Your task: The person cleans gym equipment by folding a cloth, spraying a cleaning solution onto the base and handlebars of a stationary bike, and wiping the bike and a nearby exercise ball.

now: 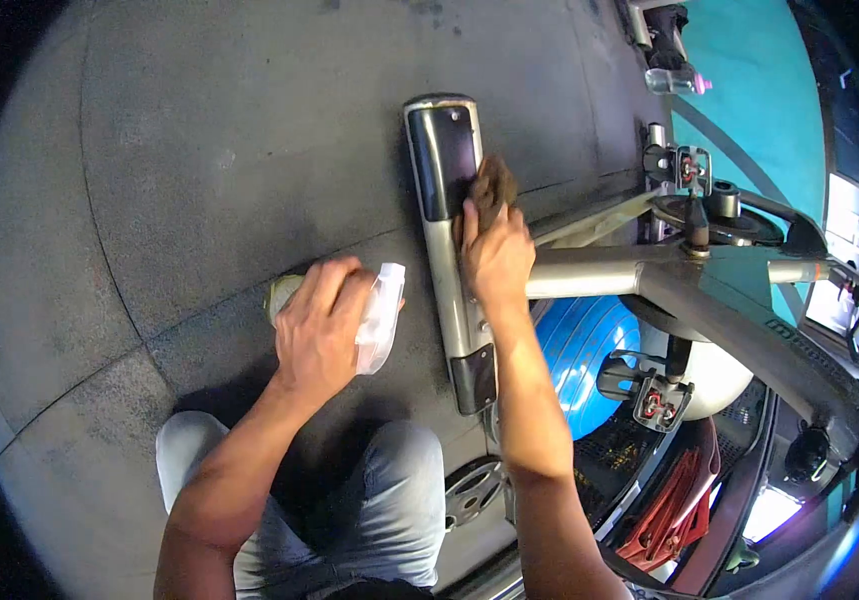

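Note:
My left hand (319,325) is wrapped round a spray bottle, and its white spray head (379,325) shows beside my fingers. A yellowish part of the bottle pokes out on the hand's far side. In my right hand (499,258) is a bunched brown cloth (493,190), pressed against the side of a metal foot bar (441,255). That bar has black end covers (443,160) and belongs to the base of an exercise bike. A grey frame tube (584,272) runs from it to the right, just beyond my right wrist.
Below the frame tube lie a blue exercise ball (589,350) and a pale ball (719,380). A pedal (661,402) sticks out nearby. Red folded material (669,510) rests on a rack. A weight plate (474,490) is by my knee. A water bottle (676,81) lies far right on dark floor mats (229,150).

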Demonstrator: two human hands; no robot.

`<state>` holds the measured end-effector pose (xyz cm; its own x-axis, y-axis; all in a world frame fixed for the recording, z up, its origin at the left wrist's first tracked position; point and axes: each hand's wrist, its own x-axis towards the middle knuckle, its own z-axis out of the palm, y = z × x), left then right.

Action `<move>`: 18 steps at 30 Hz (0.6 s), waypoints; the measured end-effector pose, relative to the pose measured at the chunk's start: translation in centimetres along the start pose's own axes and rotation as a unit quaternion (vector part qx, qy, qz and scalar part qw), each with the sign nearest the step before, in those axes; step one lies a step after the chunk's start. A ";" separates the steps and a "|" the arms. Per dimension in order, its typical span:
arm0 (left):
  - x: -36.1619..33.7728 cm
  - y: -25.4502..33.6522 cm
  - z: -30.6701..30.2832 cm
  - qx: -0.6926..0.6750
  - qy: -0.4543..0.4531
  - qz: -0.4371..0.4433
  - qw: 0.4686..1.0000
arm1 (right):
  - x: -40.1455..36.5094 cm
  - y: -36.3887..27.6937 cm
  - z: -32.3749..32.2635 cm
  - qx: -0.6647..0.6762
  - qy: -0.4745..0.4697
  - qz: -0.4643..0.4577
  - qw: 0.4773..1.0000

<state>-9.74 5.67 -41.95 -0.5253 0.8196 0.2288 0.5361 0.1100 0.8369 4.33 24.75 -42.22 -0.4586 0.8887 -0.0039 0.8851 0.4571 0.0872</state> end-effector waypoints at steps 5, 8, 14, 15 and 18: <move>0.1 -0.7 -0.2 -0.010 -0.018 -0.012 1.000 | 1.1 -0.9 1.7 0.087 0.071 0.040 0.993; -0.1 -0.5 -0.3 -0.030 -0.049 -0.015 0.998 | 9.5 -1.0 2.9 0.227 -0.064 0.165 0.958; 0.2 -0.8 -0.3 -0.031 -0.054 -0.019 0.998 | 20.1 -7.3 -0.7 0.077 -0.268 0.065 0.958; 0.2 -0.7 -0.3 -0.027 -0.059 -0.014 0.998 | 21.0 -7.9 0.1 -0.044 -0.272 -0.013 0.961; 0.4 -0.6 -0.4 -0.048 -0.060 -0.015 0.997 | 19.0 -12.1 -1.6 -0.122 -0.315 -0.068 0.939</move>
<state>-10.53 5.65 -42.14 -0.4546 0.8787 0.1456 0.4528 0.0872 0.8873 -15.21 36.07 -41.75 -0.3597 0.7026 -0.6140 0.7419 0.6144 0.2684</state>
